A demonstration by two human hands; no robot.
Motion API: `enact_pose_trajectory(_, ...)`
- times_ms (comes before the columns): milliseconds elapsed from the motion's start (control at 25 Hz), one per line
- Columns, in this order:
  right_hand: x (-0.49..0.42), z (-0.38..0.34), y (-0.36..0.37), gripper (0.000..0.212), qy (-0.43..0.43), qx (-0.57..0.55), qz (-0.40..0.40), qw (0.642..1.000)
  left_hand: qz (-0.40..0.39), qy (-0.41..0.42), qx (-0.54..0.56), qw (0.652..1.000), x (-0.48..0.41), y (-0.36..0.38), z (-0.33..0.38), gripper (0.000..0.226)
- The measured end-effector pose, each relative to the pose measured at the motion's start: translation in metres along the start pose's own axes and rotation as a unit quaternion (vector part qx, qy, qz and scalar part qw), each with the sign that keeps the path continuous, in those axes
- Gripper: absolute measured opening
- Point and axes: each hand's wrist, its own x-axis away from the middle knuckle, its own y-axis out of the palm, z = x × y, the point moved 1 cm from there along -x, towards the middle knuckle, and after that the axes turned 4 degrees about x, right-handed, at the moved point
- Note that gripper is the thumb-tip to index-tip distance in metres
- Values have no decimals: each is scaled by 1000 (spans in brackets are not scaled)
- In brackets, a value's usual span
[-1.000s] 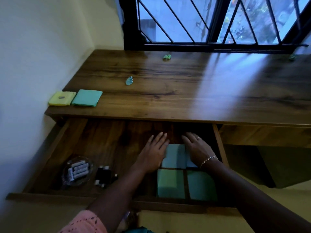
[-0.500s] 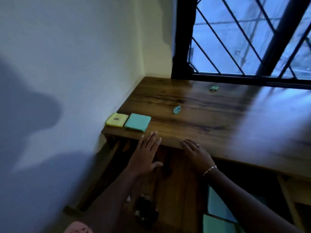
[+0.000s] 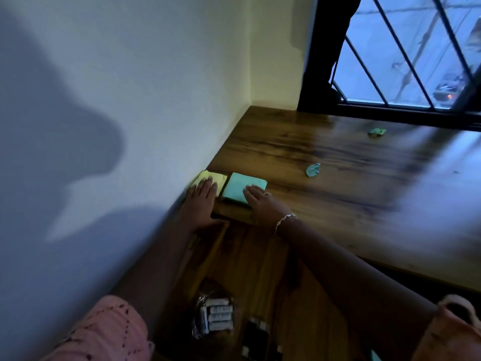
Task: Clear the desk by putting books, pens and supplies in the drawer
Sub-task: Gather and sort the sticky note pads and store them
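pale walls (image 3: 130, 87) meet at the far left corner of the wooden table (image 3: 338, 204), and a barred window (image 3: 406, 61) stands along its far edge. at the near left corner, hard against the left wall, two square pads lie side by side; whether they touch we cannot tell. the yellow pad (image 3: 217, 178) is nearer the wall, the green pad (image 3: 240, 183) just to its right. our left hand (image 3: 200, 201) lies flat on the yellow pad, fingers (image 3: 207, 185) straight and a little spread, gripping nothing, thumb stretched out to the right at the table's near edge. our right hand (image 3: 260, 203) lies on the near right part of the green pad, fingers laid flat across it and not curled round it. a ring (image 3: 267, 194) shows on one of them and a thin bracelet (image 3: 285, 220) on that wrist.

well apart from the pads, a crumpled blue scrap (image 3: 313, 169) lies toward the middle of the table and a green scrap (image 3: 377, 131) near the far edge, below the window.

under the near edge the drawer (image 3: 260, 261) stands pulled out beneath our forearms. a clear packet of white sticks (image 3: 214, 316) lies on its floor toward the left side, with some dark small things (image 3: 256, 337) just to the right of it, too dim to name. a pink sleeve (image 3: 104, 332) shows at the bottom left, and a large shadow (image 3: 65, 152) falls on the left wall.
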Motion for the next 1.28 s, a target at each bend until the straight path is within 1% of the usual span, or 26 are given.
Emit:
enact_pose_trajectory(80, -11, -4, 5, 71, 8, 12, -41, 999, -22, -3, -10, 1000, -2, 4, -1, 120)
enact_pose_trajectory(120, -14, -5, 8, 81, 13, 10, -58, 998, -17, -4, -5, 1000, -3, 6, 1, 110)
enact_pose_trajectory(160, -13, -5, 12, 89, 13, 6, -67, 998, 1, -4, 3, 1000, -2, 9, 3, 106)
enact_pose_trajectory(200, -10, -5, 15, 93, 11, 8, -74, 997, 25, -4, 11, 1000, -1, 12, 5, 104)
enact_pose_trajectory(240, -7, -4, 18, 92, 8, 12, -69, 997, 47, 0, 17, 999, 2, 14, 9, 104)
enact_pose_trajectory(280, -2, -4, 19, 87, 3, 18, -62, 998, 57, 5, 21, 998, 5, 15, 12, 101)
enact_pose_trajectory(360, 12, -1, 20, 74, 2, 21, -46, 999, 73, 21, 24, 997, 10, 17, 22, 82)
enact_pose_trajectory(440, 32, 4, 20, 59, 9, 23, -21, 999, 127, 40, 14, 991, 16, 22, 34, 61)
enact_pose_trajectory(520, 57, 8, 19, 48, 5, 26, 4, 1000, 155, 43, 9, 987, 22, 26, 43, 49)
enact_pose_trajectory(560, 70, 11, 19, 43, 4, 27, 24, 999, 162, 42, 11, 986, 25, 26, 48, 46)
enact_pose_trajectory(640, 87, 15, 15, 39, -3, -13, 70, 997, 176, 31, 14, 984, 30, 26, 51, 42)
enact_pose_trajectory(680, 99, 18, 15, 38, -2, 2, 94, 996, 190, 30, 11, 981, 33, 25, 57, 39)
enact_pose_trajectory(760, 123, 18, 7, 34, 17, -5, 61, 998, 226, 52, -1, 973, 46, 25, 71, 27)
enact_pose_trajectory(800, 138, 20, 5, 34, 17, -11, 45, 999, 245, 68, -6, 967, 53, 23, 82, 26)
enact_pose_trajectory(840, 156, 22, 3, 35, 20, -27, 50, 998, 261, 87, -1, 962, 62, 19, 96, 29)
enact_pose_trajectory(880, 173, 25, -1, 35, 24, -45, 71, 996, 271, 102, 17, 957, 70, 13, 111, 31)
enact_pose_trajectory(960, 208, 34, -6, 34, 51, -81, 95, 991, 290, 127, 58, 947, 86, 2, 140, 29)
enact_pose_trajectory(1000, 222, 39, -4, 31, 71, -101, 94, 988, 296, 127, 76, 944, 92, -3, 152, 26)
enact_pose_trajectory(1040, 236, 45, -6, 27, 91, -128, 82, 984, 272, 125, 101, 949, 97, -6, 165, 21)
enact_pose_trajectory(1080, 246, 51, -7, 27, 124, -145, 81, 978, 214, 120, 133, 960, 100, -8, 176, 20)
enact_pose_trajectory(1160, 264, 68, 2, 28, 207, -144, 27, 967, 32, 112, 165, 979, 105, 0, 196, 24)
enact_pose_trajectory(1240, 271, 80, 15, 28, 264, -158, -16, 951, -128, 137, 125, 974, 113, 19, 218, 26)
enact_pose_trajectory(1280, 271, 84, 23, 27, 286, -183, -15, 940, -181, 152, 116, 965, 118, 29, 228, 26)
